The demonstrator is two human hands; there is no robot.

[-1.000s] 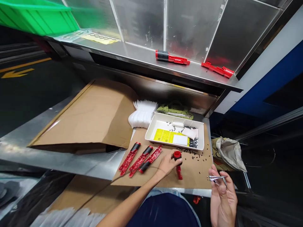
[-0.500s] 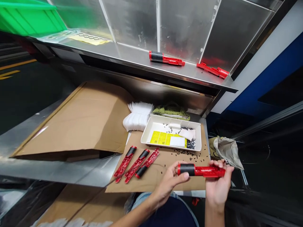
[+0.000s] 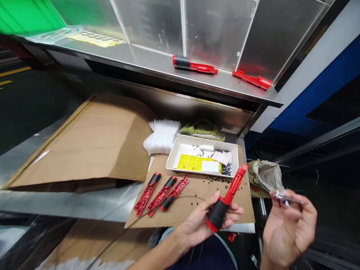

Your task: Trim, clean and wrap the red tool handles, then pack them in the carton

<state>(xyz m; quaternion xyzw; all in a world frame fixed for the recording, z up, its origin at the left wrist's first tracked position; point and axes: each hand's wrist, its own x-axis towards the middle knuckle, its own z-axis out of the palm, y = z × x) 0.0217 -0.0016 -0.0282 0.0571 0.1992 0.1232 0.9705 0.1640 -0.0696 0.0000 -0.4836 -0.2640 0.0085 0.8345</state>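
Left hand (image 3: 195,225) clasps the red-and-black tool handle (image 3: 218,213) against its palm, black grip low, red shaft tilted up; moments ago it lay level across both hands. Right hand (image 3: 289,228), now well apart, pinches a blurred silver piece (image 3: 284,198).

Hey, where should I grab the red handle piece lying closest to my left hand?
Pinch its black sleeve from the near side: that thick, rounded end sits closest to your left hand, while the flat red frame lies low on the cardboard.
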